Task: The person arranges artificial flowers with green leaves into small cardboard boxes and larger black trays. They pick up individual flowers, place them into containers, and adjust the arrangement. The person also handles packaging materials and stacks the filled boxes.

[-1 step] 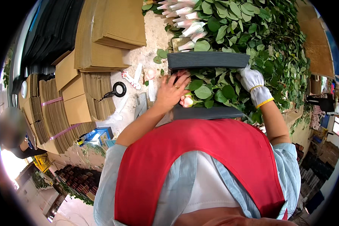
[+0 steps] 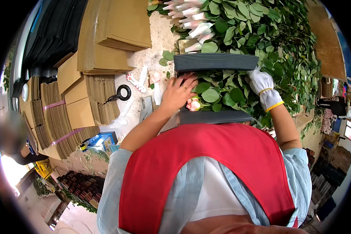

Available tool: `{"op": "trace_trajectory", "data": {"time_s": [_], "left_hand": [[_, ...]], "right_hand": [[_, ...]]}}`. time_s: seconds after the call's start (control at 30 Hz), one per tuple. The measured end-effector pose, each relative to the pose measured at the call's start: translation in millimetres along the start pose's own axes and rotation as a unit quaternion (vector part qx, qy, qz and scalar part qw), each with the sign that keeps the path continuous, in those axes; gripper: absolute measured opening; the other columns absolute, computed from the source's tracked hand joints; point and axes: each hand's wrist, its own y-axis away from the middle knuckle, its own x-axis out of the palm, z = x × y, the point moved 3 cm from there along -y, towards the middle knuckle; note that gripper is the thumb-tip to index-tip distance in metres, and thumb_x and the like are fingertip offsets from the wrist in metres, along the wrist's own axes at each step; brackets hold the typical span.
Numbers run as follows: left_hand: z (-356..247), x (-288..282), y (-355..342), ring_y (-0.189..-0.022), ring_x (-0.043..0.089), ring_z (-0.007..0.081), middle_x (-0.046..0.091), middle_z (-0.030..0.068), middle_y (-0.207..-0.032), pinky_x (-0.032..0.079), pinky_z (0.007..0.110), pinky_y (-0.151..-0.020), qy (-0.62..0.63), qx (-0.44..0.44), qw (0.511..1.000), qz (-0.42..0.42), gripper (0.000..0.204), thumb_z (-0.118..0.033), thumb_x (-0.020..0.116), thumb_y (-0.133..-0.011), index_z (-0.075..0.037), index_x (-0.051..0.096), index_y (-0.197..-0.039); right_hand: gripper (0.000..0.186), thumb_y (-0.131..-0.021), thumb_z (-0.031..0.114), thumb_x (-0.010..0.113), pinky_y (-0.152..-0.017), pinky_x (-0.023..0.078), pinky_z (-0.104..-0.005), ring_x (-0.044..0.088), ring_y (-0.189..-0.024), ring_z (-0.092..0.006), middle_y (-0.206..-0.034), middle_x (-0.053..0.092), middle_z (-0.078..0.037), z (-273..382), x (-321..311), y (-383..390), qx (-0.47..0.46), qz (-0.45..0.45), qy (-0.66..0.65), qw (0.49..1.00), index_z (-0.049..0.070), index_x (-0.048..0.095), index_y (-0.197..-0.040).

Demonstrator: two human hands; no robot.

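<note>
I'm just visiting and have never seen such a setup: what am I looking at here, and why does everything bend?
There is no machine here, just a person in a red apron. A wide fisheye camera worn on their head looks down, so straight edges curve near the rim. The picture's left is the person's left.

The bare left hand is beside a pink rose; the right hand, in a white glove, is beside green leaves. I can't tell whether either grips anything. Dark ribbed panels lie on two sides of the leaves.

Beyond are white tapered sleeves and more greenery. Stacked cardboard is at left.
</note>
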Motion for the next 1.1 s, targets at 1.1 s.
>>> {"op": "trace_trajectory", "data": {"time_s": [1.1], "left_hand": [[-8,0,30,-0.104,0.047,0.0238,0.051,0.0017,-0.1,0.032,0.041,-0.095,0.147,-0.225,0.963,0.034,0.051,-0.039,0.089,-0.069,-0.028,0.077,-0.117]], "right_hand": [[0.013,-0.083,0.025,0.07,-0.058,0.056,-0.0457,0.069,-0.067,-0.0335,-0.075,0.068,-0.01,178,-24,12,-0.361,0.064,-0.146,0.919,0.013,0.068,-0.087]]}}
